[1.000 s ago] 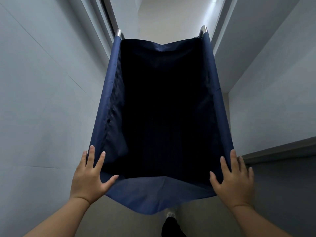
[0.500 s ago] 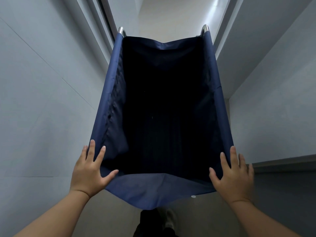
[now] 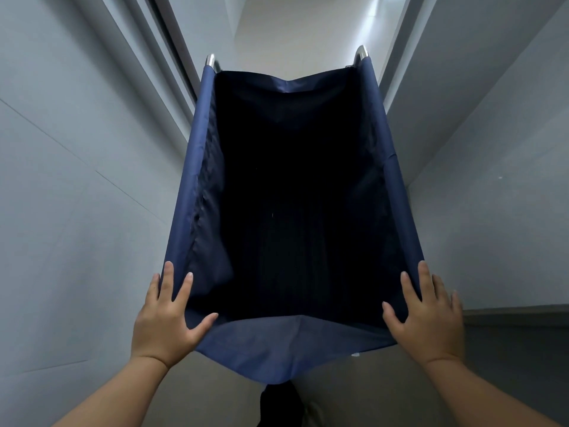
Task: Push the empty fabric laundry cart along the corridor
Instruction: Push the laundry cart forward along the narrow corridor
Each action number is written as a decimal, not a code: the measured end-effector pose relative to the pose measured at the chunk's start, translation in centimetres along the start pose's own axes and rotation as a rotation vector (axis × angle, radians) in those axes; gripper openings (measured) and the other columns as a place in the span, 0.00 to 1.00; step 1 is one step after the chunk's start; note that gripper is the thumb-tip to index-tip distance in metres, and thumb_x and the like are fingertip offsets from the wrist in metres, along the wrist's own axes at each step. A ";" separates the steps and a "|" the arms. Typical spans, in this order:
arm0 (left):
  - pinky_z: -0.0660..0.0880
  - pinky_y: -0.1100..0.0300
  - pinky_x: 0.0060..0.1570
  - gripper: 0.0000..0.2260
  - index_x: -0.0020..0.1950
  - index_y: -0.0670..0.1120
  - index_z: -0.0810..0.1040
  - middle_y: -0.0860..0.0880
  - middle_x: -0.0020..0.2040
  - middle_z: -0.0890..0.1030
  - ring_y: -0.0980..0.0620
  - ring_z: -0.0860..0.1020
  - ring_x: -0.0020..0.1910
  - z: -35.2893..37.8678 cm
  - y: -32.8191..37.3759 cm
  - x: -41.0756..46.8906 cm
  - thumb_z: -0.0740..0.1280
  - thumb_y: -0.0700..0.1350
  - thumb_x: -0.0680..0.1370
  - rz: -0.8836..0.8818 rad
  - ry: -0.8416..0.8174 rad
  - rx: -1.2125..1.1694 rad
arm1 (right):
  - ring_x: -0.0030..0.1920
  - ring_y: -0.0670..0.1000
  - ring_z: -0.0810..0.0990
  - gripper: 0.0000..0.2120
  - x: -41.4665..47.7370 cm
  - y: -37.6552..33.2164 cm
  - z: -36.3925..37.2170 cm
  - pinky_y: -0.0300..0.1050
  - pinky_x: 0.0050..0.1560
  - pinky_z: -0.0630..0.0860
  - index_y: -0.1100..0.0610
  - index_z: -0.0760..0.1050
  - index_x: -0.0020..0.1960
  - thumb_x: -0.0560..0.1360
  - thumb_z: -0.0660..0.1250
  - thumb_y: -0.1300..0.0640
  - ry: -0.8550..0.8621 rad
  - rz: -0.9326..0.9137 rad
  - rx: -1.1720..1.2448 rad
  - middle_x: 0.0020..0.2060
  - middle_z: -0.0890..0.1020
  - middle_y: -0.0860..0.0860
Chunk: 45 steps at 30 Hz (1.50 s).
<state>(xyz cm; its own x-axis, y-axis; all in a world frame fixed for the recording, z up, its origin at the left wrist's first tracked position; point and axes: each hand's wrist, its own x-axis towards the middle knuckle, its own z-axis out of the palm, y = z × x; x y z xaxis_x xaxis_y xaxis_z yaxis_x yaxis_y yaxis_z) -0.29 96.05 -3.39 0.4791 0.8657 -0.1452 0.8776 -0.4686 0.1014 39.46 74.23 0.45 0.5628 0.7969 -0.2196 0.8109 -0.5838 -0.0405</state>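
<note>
The navy fabric laundry cart fills the middle of the view, its dark inside empty. Two shiny metal post tips stick up at its far corners. My left hand lies flat on the near left corner, fingers spread along the side rim and thumb over the near edge. In the same way, my right hand presses on the near right corner. The near fabric edge sags between my hands.
Pale grey walls stand close on both sides of the narrow corridor. A door frame runs along the left and a dark ledge juts out at the right. Light floor shows beyond the cart. My dark trouser leg shows below.
The cart has rolled forward along the corridor with both hands staying on its near corners. The right ledge and left door frame have slid nearer to me.
</note>
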 end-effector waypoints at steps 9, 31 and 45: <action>0.79 0.36 0.48 0.41 0.75 0.50 0.68 0.46 0.83 0.52 0.33 0.63 0.75 -1.2 -0.8 4.8 0.51 0.76 0.72 -0.004 -0.058 0.002 | 0.65 0.72 0.77 0.34 3.9 -1.4 -0.9 0.72 0.59 0.72 0.64 0.78 0.66 0.73 0.56 0.41 0.010 0.001 0.017 0.73 0.71 0.65; 0.80 0.38 0.44 0.40 0.72 0.48 0.73 0.44 0.82 0.57 0.33 0.66 0.74 -3.7 -2.9 17.9 0.47 0.75 0.74 0.015 -0.065 0.023 | 0.63 0.70 0.78 0.34 14.7 -5.2 -2.5 0.70 0.57 0.73 0.64 0.79 0.65 0.73 0.59 0.40 0.045 0.028 0.031 0.73 0.71 0.65; 0.80 0.37 0.41 0.41 0.71 0.47 0.75 0.42 0.81 0.60 0.32 0.68 0.72 -5.5 -3.1 26.9 0.44 0.73 0.75 -0.012 -0.100 0.009 | 0.61 0.71 0.79 0.32 23.7 -6.9 -3.9 0.70 0.57 0.75 0.64 0.80 0.63 0.73 0.59 0.41 0.100 0.021 0.029 0.71 0.73 0.66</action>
<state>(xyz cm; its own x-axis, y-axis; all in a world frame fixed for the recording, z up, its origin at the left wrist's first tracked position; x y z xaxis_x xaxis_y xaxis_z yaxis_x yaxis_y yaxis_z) 9.77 121.73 -2.14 0.4674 0.8498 -0.2438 0.8834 -0.4599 0.0902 47.85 97.72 -0.71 0.5940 0.7952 -0.1219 0.7947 -0.6035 -0.0651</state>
